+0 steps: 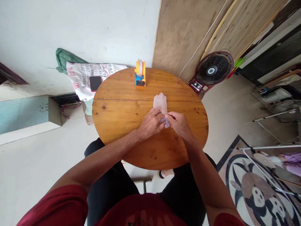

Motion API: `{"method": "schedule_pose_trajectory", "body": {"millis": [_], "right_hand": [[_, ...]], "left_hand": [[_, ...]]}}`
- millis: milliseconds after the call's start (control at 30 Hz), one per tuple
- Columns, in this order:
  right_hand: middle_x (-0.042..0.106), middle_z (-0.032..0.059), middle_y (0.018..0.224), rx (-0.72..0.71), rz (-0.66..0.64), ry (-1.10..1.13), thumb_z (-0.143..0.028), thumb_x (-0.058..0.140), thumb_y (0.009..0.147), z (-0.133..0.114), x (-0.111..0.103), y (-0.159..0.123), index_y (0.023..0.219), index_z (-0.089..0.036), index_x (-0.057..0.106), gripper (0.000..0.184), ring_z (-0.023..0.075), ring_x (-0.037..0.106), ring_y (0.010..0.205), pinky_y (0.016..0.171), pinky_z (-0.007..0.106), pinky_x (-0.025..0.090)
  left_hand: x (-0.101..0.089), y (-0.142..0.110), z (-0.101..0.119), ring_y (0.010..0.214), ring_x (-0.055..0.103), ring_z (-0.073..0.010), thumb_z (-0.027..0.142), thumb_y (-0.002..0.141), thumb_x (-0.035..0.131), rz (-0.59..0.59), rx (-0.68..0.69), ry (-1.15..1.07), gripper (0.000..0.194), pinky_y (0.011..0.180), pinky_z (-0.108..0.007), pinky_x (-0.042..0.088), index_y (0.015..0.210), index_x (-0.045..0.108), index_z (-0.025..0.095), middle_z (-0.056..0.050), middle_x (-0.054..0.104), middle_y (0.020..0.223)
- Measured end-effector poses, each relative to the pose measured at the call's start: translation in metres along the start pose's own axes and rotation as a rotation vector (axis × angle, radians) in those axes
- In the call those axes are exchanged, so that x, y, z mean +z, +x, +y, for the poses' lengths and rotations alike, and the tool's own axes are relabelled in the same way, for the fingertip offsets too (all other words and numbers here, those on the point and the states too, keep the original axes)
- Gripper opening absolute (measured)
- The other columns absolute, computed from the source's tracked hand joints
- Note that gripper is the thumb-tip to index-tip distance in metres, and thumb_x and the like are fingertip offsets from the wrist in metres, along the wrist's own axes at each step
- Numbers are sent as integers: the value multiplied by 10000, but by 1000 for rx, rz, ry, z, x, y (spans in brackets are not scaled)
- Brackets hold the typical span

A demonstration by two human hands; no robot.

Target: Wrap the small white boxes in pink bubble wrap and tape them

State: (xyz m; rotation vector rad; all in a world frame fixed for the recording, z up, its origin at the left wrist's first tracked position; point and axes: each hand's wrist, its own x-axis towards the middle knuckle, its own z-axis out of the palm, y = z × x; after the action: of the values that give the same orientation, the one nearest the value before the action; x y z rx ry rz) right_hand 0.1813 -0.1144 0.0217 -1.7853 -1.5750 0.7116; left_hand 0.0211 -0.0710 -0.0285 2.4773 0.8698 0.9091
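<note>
A thin, pale pink, wrinkled sheet [160, 102] with a ragged far edge lies on the round wooden table [122, 119]. At its near end is a small, crumpled, translucent purple piece [167, 124], whose kind I cannot make out. My left hand [152, 123] has its fingers bent over the sheet's near edge and closed on the purple piece from the left. From the other side my right hand [178, 123] pinches the same piece between thumb and fingers. The fingers hide where sheet and purple piece meet.
An orange and blue tape dispenser [140, 73] stands near the table's far edge. A dark flat object [95, 83] rests on a printed white sack [80, 75] at the left. Beyond the table's right rim is a black fan [213, 70].
</note>
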Motion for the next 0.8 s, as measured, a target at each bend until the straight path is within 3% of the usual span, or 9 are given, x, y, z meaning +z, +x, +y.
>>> {"method": "schedule_pose_trajectory", "body": {"millis": [200, 333, 467, 567, 800], "right_hand": [[681, 26, 776, 24, -238, 102, -295, 530, 756, -4, -15, 0, 852, -174, 690, 223, 151, 614, 623, 609, 272, 485], [646, 2, 806, -37, -370, 68, -277, 580, 738, -6, -19, 1, 896, -185, 686, 211, 145, 574, 659, 601, 259, 452], [634, -3, 770, -118, -300, -189, -204, 572, 753, -14, -16, 0, 927, -172, 688, 212, 143, 536, 668, 628, 265, 380], [655, 0, 767, -150, -268, -356, -142, 548, 770, -18, -13, -2, 977, -180, 691, 254, 149, 548, 684, 644, 265, 357], [693, 14, 829, -192, -269, -478, -160, 552, 806, -19, -12, -1, 1206, -208, 637, 412, 174, 573, 705, 639, 259, 359]], "left_hand": [[-4, 0, 0, 981, 577, -268, 158, 733, 621, 69, -51, -150, 289, 900, -421, 536, 1022, 607, 140, -118, 630, 1011], [-4, 0, -4, 882, 597, -201, 65, 674, 586, 125, -132, -357, 365, 799, -335, 531, 1026, 589, 161, -63, 633, 959], [-2, 1, -6, 736, 557, -124, 67, 756, 576, 158, -258, -539, 223, 665, -240, 465, 950, 590, 178, -8, 597, 856], [2, 3, -6, 702, 521, -107, 171, 797, 677, 175, -281, -503, 107, 646, -230, 430, 853, 586, 180, 2, 566, 833], [8, 7, -5, 665, 465, -94, 347, 761, 786, 163, -318, -429, 286, 642, -240, 405, 756, 557, 175, 10, 491, 823]]}}
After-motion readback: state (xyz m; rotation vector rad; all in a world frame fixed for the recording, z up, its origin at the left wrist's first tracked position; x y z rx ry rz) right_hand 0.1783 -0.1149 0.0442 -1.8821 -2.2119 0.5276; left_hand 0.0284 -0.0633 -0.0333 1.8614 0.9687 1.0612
